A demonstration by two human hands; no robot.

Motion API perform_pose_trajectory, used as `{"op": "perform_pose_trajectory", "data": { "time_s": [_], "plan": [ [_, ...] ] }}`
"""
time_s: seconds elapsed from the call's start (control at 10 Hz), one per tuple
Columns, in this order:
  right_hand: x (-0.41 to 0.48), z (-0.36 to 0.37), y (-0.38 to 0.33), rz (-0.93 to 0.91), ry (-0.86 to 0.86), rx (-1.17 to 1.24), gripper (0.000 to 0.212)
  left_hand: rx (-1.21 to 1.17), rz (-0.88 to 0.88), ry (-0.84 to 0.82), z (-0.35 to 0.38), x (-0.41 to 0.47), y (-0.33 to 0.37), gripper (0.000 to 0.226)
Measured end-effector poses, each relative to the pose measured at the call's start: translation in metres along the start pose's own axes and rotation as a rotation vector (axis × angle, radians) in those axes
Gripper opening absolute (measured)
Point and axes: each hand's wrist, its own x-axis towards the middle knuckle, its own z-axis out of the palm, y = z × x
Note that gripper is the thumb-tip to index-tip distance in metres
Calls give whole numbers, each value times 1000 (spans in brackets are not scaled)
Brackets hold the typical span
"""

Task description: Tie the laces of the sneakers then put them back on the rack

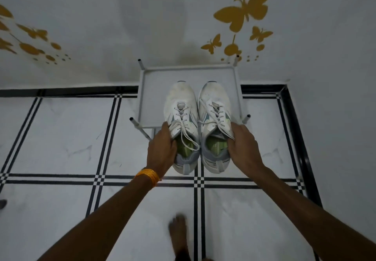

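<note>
Two white sneakers with grey collars and green insoles are side by side, toes toward the wall. My left hand (161, 146) grips the left sneaker (180, 106) at its collar, fingers inside the opening. My right hand (242, 144) grips the right sneaker (213, 101) the same way on its outer side. Both shoes hang over the front half of the white rack (150, 89), heels sticking out past its front edge. A loose lace loop (188, 138) trails into the left shoe's opening; whether the laces are knotted I cannot tell.
The rack stands against a white wall with gold butterfly decals (244, 12). The floor (61, 138) is white tile with black stripes and a black border. My bare foot (179, 232) is on the tiles below the shoes. An orange bangle (147, 176) circles my left wrist.
</note>
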Motion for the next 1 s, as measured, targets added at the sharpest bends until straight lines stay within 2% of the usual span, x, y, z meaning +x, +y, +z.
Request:
{"op": "perform_pose_trajectory", "data": {
  "time_s": [0.2, 0.5, 0.8, 0.9, 1.0],
  "plan": [
    [86, 27, 0, 50, -40, -38, 33, -2, 13, -41, 13, 89, -24, 36],
    [201, 86, 11, 127, -130, -98, 37, 50, -68, -117, 50, 194, -69, 42],
    [245, 121, 39, 156, -110, -1, 35, 41, -132, -141, 81, 248, -97, 47],
    [248, 122, 42, 167, -171, 12, 36, 65, -159, -201, 77, 253, -93, 42],
    [258, 112, 40, 216, -313, 49, 53, 214, -172, -289, 75, 257, -89, 48]
  ]
}}
